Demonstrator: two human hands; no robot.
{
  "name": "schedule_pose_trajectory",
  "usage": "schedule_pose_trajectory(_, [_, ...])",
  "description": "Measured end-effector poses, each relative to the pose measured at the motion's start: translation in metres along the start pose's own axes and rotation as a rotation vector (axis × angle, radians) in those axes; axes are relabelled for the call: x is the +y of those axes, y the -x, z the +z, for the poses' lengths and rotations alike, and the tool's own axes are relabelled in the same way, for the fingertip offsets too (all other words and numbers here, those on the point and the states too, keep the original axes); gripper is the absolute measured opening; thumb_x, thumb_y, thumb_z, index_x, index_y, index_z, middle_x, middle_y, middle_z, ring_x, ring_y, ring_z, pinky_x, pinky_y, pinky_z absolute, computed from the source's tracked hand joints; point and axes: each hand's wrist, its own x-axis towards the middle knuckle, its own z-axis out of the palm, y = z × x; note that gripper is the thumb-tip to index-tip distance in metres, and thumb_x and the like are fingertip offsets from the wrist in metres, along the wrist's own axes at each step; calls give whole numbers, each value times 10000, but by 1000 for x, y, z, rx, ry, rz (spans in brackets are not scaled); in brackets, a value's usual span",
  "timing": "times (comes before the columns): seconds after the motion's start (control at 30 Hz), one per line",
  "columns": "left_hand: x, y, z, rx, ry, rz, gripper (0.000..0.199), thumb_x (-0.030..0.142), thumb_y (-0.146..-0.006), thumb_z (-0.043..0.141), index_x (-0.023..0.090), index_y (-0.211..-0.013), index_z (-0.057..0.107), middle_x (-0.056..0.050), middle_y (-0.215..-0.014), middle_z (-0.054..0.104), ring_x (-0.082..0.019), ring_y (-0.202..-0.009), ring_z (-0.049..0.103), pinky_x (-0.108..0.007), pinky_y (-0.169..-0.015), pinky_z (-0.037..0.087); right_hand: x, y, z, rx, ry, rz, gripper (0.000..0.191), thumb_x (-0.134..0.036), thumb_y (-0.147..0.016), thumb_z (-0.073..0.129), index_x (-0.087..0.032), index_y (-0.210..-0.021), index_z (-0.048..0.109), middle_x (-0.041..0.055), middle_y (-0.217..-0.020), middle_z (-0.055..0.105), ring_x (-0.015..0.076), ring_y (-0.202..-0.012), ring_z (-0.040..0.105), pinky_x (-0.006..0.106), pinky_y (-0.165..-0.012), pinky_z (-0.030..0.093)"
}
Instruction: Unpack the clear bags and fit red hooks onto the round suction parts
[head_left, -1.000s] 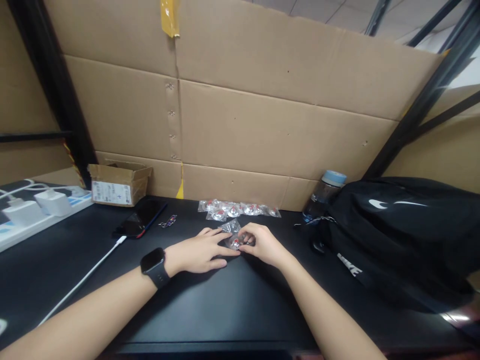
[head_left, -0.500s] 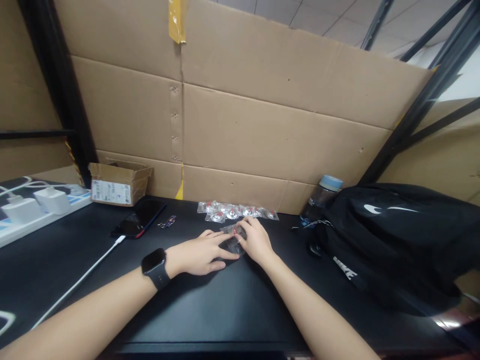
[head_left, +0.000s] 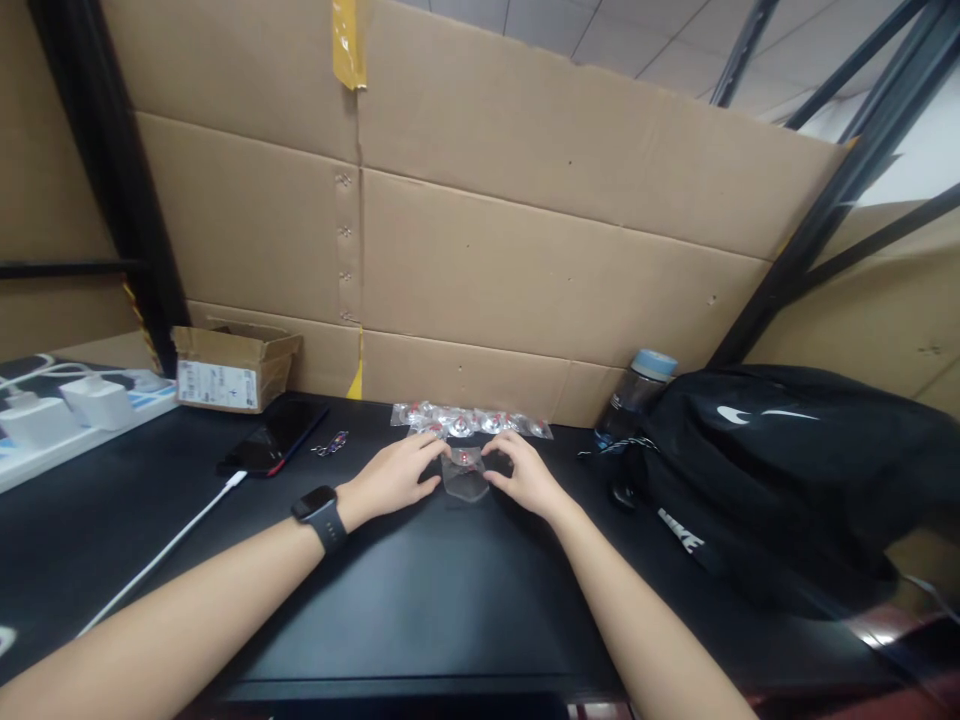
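A small clear plastic bag (head_left: 466, 486) lies on the black table between my hands, with a small red-marked item in its upper part. My left hand (head_left: 396, 478) is at the bag's left edge, thumb and forefinger apart and curved toward it. On the other side, my right hand (head_left: 527, 482) has its thumb and forefinger spread around the right edge. Whether the fingertips touch the plastic is hard to tell. Just behind, several clear packets (head_left: 461, 424) holding shiny round pieces with red marks lie in a row.
On the left are a phone (head_left: 274, 440) with a white cable, a small colourful trinket (head_left: 330, 445), an open cardboard box (head_left: 234, 372) and a white power strip (head_left: 154, 402). To the right stand a blue-lidded bottle (head_left: 637, 395) and a black backpack (head_left: 795, 470). Cardboard (head_left: 480, 250) walls the back.
My hands have moved apart, off the middle of the bag to its two sides. The bag now lies flatter and more fully in view.
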Motion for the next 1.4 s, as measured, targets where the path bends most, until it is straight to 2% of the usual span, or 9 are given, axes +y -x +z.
schedule_pose_trajectory(0.2, [1,-9,11,27,62,28,172,294,-941,516,213,-934,668,-61,-984,630,-220,-1002,585,-335,-916,478,0,-2,12,8,9,9,59,-262,-886,668,-218,-872,705,45,-1059,589,193,-1021,575,350,-939,448])
schedule_pose_trajectory(0.43, [2,-8,14,3,197,-208,240,239,-888,487,193,-670,574,-28,-793,629,-194,-794,599,-309,-760,450,-1,-2,16,-10,46,98,147,-269,-906,628,-189,-788,662,49,-984,614,197,-966,578,357,-924,441])
schedule_pose_trajectory(0.53, [0,-7,19,56,103,-263,135,278,-840,569,198,-733,549,-29,-796,609,-212,-793,579,-317,-725,437,-7,-1,17,16,114,83,54,-213,-862,656,-207,-916,654,51,-1004,615,215,-980,560,371,-919,437])
schedule_pose_trajectory(0.7, [3,-4,16,46,75,-107,142,215,-872,513,227,-982,602,-50,-1085,627,-244,-1103,552,-350,-893,403,-19,2,15,-124,157,-44,437,-105,-800,654,-293,-1194,637,56,-1279,593,259,-1175,495,434,-989,370])
schedule_pose_trajectory(0.93, [5,0,12,-6,104,-136,471,293,-838,590,261,-1291,468,-28,-1046,690,-250,-1039,619,-382,-927,315,-20,1,17,-141,91,59,191,-320,-970,546,-274,-1111,666,38,-1108,698,231,-1049,581,424,-944,361])
schedule_pose_trajectory(1.07, [-1,-2,17,62,142,-222,432,209,-889,502,278,-1308,417,31,-909,718,-208,-924,663,-363,-903,285,-24,1,13,-66,3,132,267,-355,-994,492,-279,-1234,580,3,-952,709,183,-872,628,384,-930,373])
schedule_pose_trajectory(1.17, [-3,-3,19,53,172,-262,384,237,-894,536,274,-1261,428,61,-843,722,-198,-870,670,-352,-891,273,-30,3,11,-16,84,102,357,-367,-925,615,-301,-1273,570,41,-1122,668,223,-1044,582,396,-944,351])
schedule_pose_trajectory(1.23, [-3,-4,19,27,165,-251,298,262,-885,573,263,-1169,479,64,-830,719,-195,-873,664,-339,-865,271,-35,3,11,-68,144,22,287,-355,-893,669,-325,-1179,653,48,-1220,622,244,-1142,519,404,-955,331])
schedule_pose_trajectory(1.4, [-3,-2,18,-13,76,-188,129,304,-906,568,256,-1026,577,35,-851,696,-201,-908,627,-338,-823,283,-34,4,14,-226,196,-60,157,-326,-924,639,-333,-1048,736,30,-1166,636,214,-1079,536,414,-960,304])
